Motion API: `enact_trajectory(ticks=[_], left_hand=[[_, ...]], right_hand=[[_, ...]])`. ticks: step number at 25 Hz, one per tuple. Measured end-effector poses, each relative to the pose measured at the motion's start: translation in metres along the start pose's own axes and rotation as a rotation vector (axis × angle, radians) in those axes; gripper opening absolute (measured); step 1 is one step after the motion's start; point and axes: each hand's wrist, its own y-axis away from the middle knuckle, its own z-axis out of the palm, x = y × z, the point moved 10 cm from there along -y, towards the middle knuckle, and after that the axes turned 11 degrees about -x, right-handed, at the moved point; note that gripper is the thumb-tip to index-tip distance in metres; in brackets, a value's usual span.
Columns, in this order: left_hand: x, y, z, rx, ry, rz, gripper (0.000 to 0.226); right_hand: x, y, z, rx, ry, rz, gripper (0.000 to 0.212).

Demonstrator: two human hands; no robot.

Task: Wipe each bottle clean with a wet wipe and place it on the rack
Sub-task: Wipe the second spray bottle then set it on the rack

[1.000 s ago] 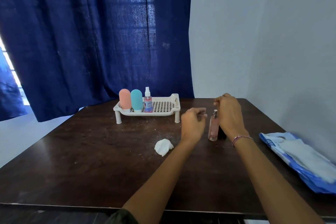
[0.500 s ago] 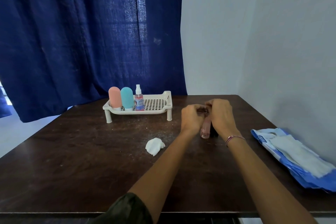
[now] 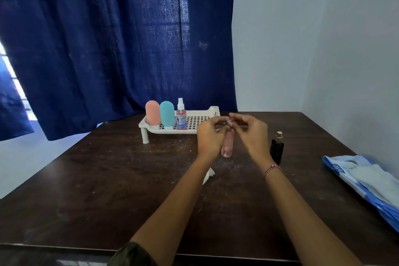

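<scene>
Your hands are together above the middle of the surface (image 3: 108,179). Both the left hand (image 3: 210,136) and the right hand (image 3: 251,134) pinch the top of the slim pink bottle (image 3: 227,147) with their fingertips. The bottle hangs between them with its long axis close to upright, cap up. You cannot tell from here whether its base is clear of the surface.

The crumpled wet wipe (image 3: 209,176) lies toward the near edge, half hidden by your left forearm, so the left hand is likely the one to fetch it while the right keeps the bottle. The rack (image 3: 200,120) stands just beyond your hands near the far edge, its right half free. A black bottle (image 3: 277,148) waits upright just right of your right wrist.
</scene>
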Motion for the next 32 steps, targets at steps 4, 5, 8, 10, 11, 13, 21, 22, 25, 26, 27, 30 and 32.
enact_trajectory(ticks=[4,5,8,10,11,13,21,22,25,26,27,30,32], left_hand=[[-0.017,0.005,-0.028,0.033,-0.027,-0.002,0.027],[-0.021,0.006,-0.033,0.038,-0.024,0.004,0.027],[-0.031,0.009,-0.044,0.052,0.028,0.008,0.026],[-0.041,0.009,-0.045,0.053,0.072,-0.002,0.026],[-0.045,0.009,-0.044,0.054,0.088,0.000,0.026],[-0.051,0.008,-0.043,0.060,0.103,0.019,0.027],[-0.057,0.000,-0.051,0.035,0.098,0.108,0.022],[-0.060,-0.001,-0.051,0.028,0.120,0.097,0.021],[-0.067,-0.004,-0.047,-0.013,0.174,0.080,0.022],[-0.069,-0.005,-0.046,-0.023,0.193,0.071,0.025],[-0.070,-0.005,-0.045,-0.036,0.217,0.066,0.025],[-0.067,-0.003,-0.043,-0.063,0.283,0.087,0.025],[-0.067,-0.003,-0.046,-0.055,0.329,0.106,0.023]], right_hand=[[0.000,0.004,0.031,-0.054,-0.172,-0.027,0.027],[0.000,0.004,0.038,-0.058,-0.197,-0.036,0.026],[0.000,0.007,0.053,-0.074,-0.259,-0.074,0.024],[0.006,0.008,0.061,-0.110,-0.286,-0.070,0.027],[0.009,0.008,0.064,-0.138,-0.291,-0.058,0.030],[0.012,0.008,0.068,-0.182,-0.268,-0.044,0.035],[0.018,0.020,0.096,-0.629,0.174,0.040,0.023],[0.021,0.027,0.106,-0.743,0.211,0.059,0.028],[0.016,0.036,0.118,-0.841,0.217,0.021,0.037],[0.014,0.039,0.122,-0.874,0.260,-0.010,0.039],[0.015,0.042,0.127,-0.917,0.315,-0.034,0.039],[0.018,0.043,0.131,-0.953,0.387,-0.044,0.027],[0.012,0.031,0.119,-0.813,0.366,-0.070,0.021]])
